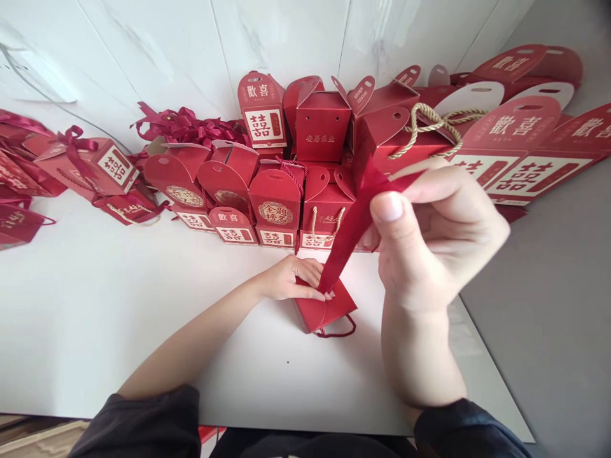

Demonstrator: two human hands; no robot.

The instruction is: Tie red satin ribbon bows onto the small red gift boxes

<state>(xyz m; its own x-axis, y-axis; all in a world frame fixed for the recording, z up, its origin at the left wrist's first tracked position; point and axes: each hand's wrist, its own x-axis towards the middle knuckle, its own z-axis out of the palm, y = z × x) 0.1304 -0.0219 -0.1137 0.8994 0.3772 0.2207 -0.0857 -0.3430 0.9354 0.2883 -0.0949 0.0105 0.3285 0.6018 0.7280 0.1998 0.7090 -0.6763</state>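
A small red gift box [324, 310] with a dark red cord handle stands on the white table [95, 318] in front of me. My left hand [291, 278] rests on its top, fingers pressing down where a red ribbon [351, 229] meets the box. My right hand [429, 235] is raised above and to the right, pinching the ribbon's upper end between thumb and fingers. The ribbon runs taut and slanted from the box up to that hand.
Several folded red gift boxes [277, 203] line the back of the table against the white wall. A heap of red ribbons [184, 127] lies back left. Flat unfolded boxes [525, 152] pile at back right. The table's right edge [496, 375] drops to grey floor.
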